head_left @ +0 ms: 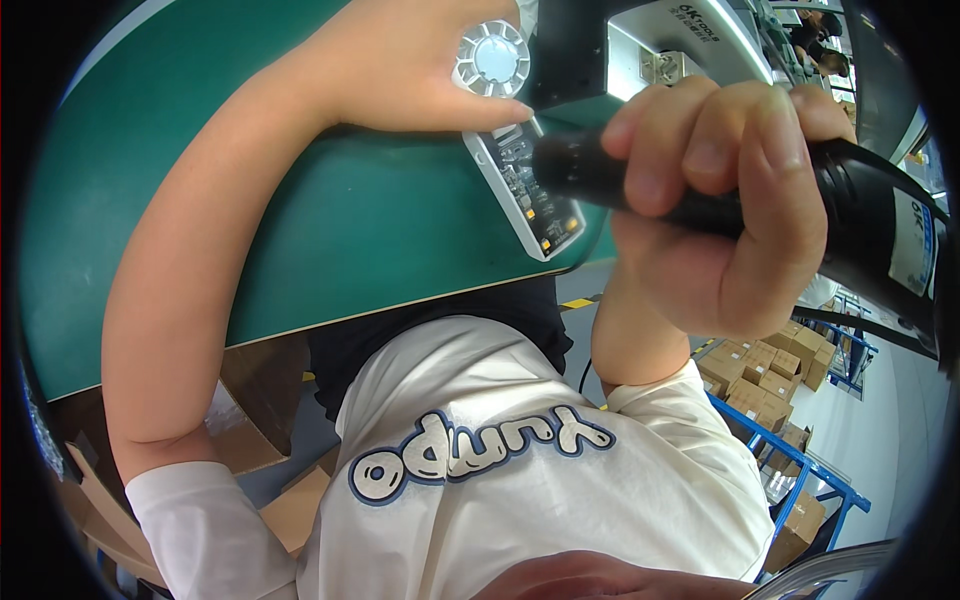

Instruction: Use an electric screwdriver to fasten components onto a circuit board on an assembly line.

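My right hand (725, 200) is wrapped round a black electric screwdriver (875, 205), held high and close to the camera. Its dark front end points left, over a white open device housing (507, 208) with a circuit board (522, 185) inside. From this angle I cannot tell whether the tip touches the board. My left hand (415, 70) grips the far end of the housing, thumb lying along its edge; the other fingers are mostly hidden. A round white spoked piece (495, 58) with a pale disc at its middle shows by that thumb.
The green tabletop (370, 210) ends in an edge near my waist. Beyond the housing stands a black and white machine (690, 40). Cardboard boxes (765, 380) and a blue rail (790, 455) are on the right. An opened carton (250, 410) is below the table at left.
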Tool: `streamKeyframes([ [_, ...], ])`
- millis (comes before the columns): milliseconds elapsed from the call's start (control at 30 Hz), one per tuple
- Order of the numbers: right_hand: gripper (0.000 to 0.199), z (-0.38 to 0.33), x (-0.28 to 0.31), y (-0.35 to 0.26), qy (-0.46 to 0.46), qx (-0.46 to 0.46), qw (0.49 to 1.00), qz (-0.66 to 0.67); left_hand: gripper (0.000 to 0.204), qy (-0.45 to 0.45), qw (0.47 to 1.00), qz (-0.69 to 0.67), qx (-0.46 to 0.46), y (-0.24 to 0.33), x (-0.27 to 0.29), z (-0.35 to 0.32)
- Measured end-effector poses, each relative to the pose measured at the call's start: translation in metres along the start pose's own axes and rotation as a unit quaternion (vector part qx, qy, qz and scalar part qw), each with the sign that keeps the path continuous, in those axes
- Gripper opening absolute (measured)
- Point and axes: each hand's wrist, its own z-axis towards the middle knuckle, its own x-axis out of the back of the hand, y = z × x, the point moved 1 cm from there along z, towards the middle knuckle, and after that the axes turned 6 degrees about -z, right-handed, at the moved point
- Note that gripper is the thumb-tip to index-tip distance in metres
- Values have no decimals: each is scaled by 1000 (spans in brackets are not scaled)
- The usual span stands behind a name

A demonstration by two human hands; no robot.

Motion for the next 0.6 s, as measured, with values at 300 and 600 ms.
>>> streamKeyframes([
  [300,22,1,-5,13,55,-26,997,55,48,-182,914,23,361,16,3,5],
  [600,21,3,73,9,311,115,943,34,51,-196,896,61,394,14,-7,7],
])
